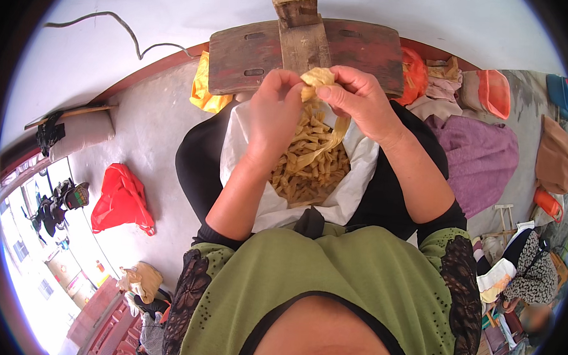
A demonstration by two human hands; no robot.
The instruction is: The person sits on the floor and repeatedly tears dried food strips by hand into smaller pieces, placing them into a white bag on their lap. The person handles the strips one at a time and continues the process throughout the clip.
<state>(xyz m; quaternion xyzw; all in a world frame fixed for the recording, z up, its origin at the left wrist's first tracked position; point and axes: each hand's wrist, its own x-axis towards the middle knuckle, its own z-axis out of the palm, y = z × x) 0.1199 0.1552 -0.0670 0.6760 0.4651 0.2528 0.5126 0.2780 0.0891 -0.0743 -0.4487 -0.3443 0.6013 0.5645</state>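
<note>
Above my lap, my left hand [274, 118] and my right hand [364, 103] meet at a folded yellow-tan strip [318, 77]. My right thumb and fingers pinch its right side, while my left fingertips press on its left side; the left hand is slightly blurred. A loose tan length [329, 144] hangs below my right hand over the sack's mouth. Between my thighs stands an open white woven sack [360, 156], its rim spread wide. Inside lies a heap of short tan strip pieces [307, 178], whose exact material I cannot tell.
Just beyond my hands is a slotted wooden bench [241, 49] with an upright wooden block [300, 42]. A red bag [121, 200] lies on the floor at left. Purple cloth [477, 161] drapes at right. Another person [534, 275] sits at lower right.
</note>
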